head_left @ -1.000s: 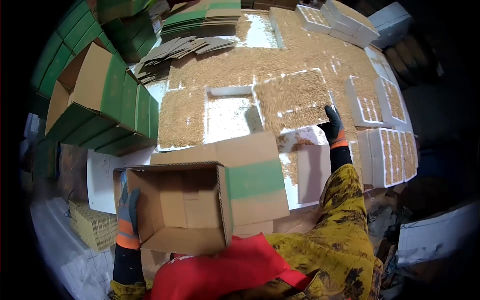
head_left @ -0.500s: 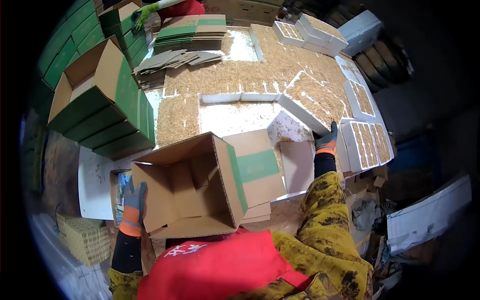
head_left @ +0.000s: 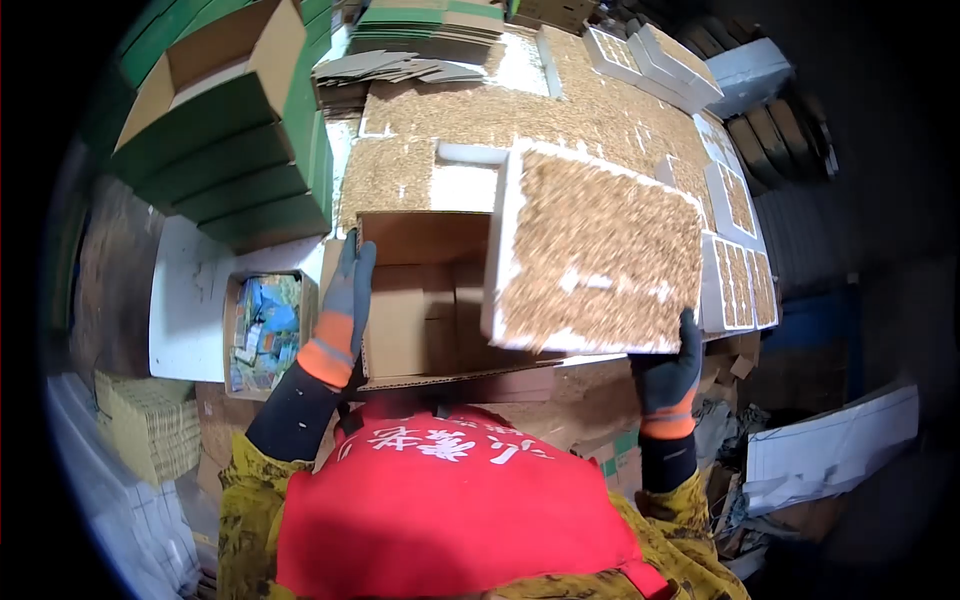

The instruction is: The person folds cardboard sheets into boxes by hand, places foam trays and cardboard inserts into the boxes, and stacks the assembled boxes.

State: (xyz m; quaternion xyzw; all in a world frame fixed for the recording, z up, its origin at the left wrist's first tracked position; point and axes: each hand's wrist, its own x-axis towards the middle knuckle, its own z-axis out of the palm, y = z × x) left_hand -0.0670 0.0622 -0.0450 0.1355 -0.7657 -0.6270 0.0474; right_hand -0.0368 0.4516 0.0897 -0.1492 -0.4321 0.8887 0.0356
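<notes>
Right fingers (head_left: pixel 688 338) clutch the tray (head_left: pixel 503 250) by its near-right corner, left fingers (head_left: pixel 366 265) the box (head_left: pixel 410 330).

Dim bkgd (head_left: pixel 830 240) at R, beyond brt-lit wht tabletop (head_left: pixel 465 188)

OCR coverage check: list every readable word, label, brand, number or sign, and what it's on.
Red apron: white characters, slanted and distorted; can't read them reliably.
Colourful contents of the small carton: any print is too small to read.
Otherwise, no legible text.
</notes>
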